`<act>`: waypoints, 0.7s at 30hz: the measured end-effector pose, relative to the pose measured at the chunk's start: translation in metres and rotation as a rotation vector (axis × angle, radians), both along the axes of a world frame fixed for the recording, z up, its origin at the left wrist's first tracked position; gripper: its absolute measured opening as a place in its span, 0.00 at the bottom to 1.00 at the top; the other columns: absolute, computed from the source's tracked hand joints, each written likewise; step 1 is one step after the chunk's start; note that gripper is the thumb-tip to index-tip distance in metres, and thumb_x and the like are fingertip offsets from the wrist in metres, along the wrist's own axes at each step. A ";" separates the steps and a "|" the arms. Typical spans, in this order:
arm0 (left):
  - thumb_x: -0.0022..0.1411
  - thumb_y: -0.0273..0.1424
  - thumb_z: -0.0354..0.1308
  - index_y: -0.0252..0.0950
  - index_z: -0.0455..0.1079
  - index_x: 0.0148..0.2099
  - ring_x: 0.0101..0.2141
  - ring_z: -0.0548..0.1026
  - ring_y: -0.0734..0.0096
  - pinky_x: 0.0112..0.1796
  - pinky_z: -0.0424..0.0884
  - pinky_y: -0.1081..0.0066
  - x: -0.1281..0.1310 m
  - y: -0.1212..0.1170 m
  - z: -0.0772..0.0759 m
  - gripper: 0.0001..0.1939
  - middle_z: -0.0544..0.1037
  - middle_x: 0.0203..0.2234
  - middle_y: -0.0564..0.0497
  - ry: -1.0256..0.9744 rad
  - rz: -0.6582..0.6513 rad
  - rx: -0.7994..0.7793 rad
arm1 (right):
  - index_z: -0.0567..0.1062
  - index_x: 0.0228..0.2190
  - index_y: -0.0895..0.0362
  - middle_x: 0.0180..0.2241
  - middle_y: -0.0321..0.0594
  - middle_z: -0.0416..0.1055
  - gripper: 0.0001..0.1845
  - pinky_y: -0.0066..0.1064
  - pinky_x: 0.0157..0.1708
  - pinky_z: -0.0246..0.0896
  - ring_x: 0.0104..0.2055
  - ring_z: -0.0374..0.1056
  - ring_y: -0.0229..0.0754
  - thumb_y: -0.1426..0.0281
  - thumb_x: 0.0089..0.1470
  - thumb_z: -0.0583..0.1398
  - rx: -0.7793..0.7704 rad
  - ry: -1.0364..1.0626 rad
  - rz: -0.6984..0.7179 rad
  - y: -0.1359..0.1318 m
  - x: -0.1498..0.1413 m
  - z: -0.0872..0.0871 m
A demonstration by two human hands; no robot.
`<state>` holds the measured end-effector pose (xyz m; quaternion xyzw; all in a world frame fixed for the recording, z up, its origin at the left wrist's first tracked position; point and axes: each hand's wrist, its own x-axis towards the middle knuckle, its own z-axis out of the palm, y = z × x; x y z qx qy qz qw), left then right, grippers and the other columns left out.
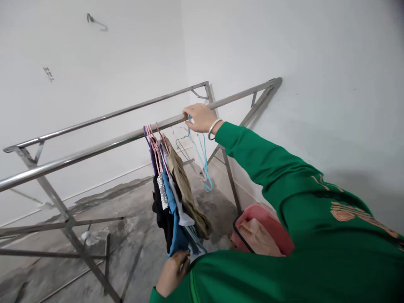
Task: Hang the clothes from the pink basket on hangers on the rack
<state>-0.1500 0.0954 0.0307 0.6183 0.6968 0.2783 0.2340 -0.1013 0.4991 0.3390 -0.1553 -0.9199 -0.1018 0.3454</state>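
Note:
My right hand, with a silver bangle at the wrist, is closed at the metal rail. Its fingers curl over the top of a light blue hanger, which dangles below them without clothing. Low in the view, my left hand is curled beside the hem of a blue garment; whatever its fingers hold, if anything, is hidden. To the left of my right hand, several garments hang close together on pink hangers and a purple hanger, among them a black garment and khaki trousers.
A second rail of the folding rack runs behind, near the white wall. Crossed metal legs stand on the stained concrete floor. On the right, a pink basket holds pale cloth. A wall hook is high up.

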 end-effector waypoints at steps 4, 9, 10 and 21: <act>0.66 0.39 0.43 0.38 0.74 0.47 0.41 0.79 0.63 0.43 0.75 0.69 0.006 0.012 -0.001 0.20 0.80 0.39 0.42 0.006 0.002 -0.006 | 0.71 0.40 0.59 0.41 0.47 0.71 0.15 0.42 0.48 0.52 0.45 0.63 0.52 0.71 0.47 0.56 0.055 0.014 -0.056 0.043 0.033 -0.005; 0.67 0.46 0.40 0.40 0.75 0.44 0.39 0.80 0.64 0.43 0.75 0.71 0.022 0.031 -0.005 0.25 0.81 0.36 0.44 -0.021 0.027 0.066 | 0.70 0.42 0.62 0.43 0.51 0.71 0.19 0.45 0.48 0.56 0.46 0.63 0.54 0.73 0.46 0.56 0.090 -0.004 -0.176 0.100 0.072 -0.009; 0.67 0.47 0.39 0.40 0.75 0.44 0.39 0.80 0.64 0.44 0.75 0.71 0.026 0.034 -0.006 0.26 0.81 0.36 0.44 -0.025 0.042 0.080 | 0.71 0.43 0.62 0.44 0.51 0.71 0.19 0.45 0.48 0.57 0.47 0.64 0.55 0.74 0.46 0.56 0.094 -0.013 -0.206 0.111 0.078 -0.009; 0.66 0.45 0.43 0.43 0.76 0.43 0.40 0.77 0.62 0.48 0.74 0.64 0.066 0.056 0.033 0.22 0.80 0.36 0.46 -0.040 0.124 -0.003 | 0.70 0.42 0.78 0.47 0.70 0.68 0.19 0.46 0.51 0.50 0.56 0.61 0.55 0.73 0.56 0.54 -0.079 -0.056 -0.328 0.187 0.139 -0.008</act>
